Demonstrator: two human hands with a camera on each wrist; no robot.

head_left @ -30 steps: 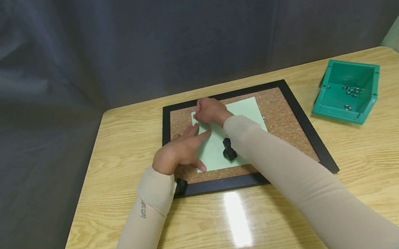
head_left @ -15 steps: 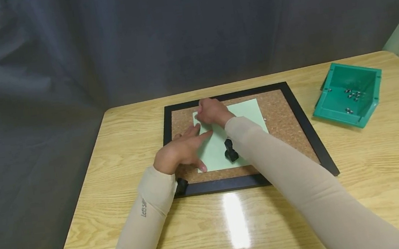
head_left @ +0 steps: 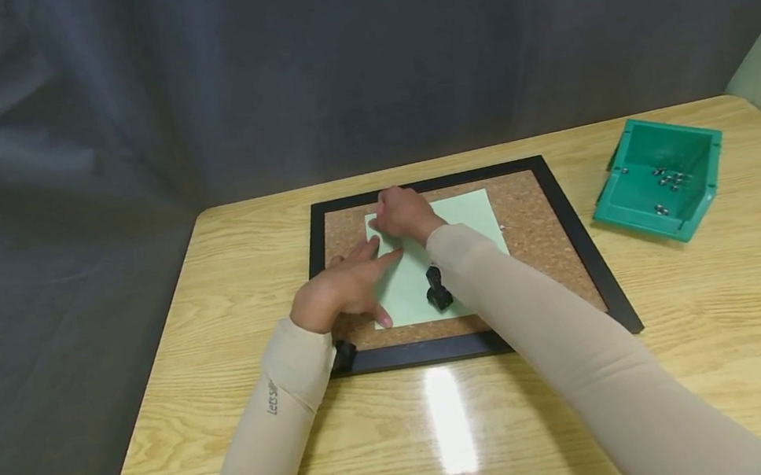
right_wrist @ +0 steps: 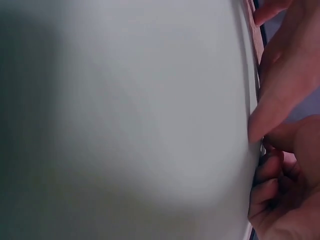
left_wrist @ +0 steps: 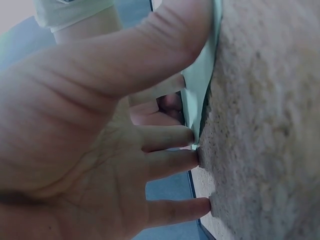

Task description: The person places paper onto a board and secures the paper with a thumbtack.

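Observation:
A pale green sheet of paper [head_left: 405,294] lies on a black-framed corkboard [head_left: 552,240]. The left hand [head_left: 344,285] presses the sheet's left side with spread fingers. In the left wrist view, this hand's [left_wrist: 95,145] thumb and some fingertips touch the paper, while others rest on cork [left_wrist: 270,130]. At the sheet's upper left corner, the right hand [head_left: 404,211] bears down with curled fingers. The right wrist view shows these fingers [right_wrist: 263,192] bent at the paper's edge, beside a straight finger of the left hand. Anything between the right fingertips is hidden.
An open green bin [head_left: 681,133] with several small shiny metal pieces [head_left: 673,180] stands right of the board on the wooden table [head_left: 754,318]. A dark curtain [head_left: 359,66] hangs behind the table. Both forearms wear beige sleeves; the right one crosses the board.

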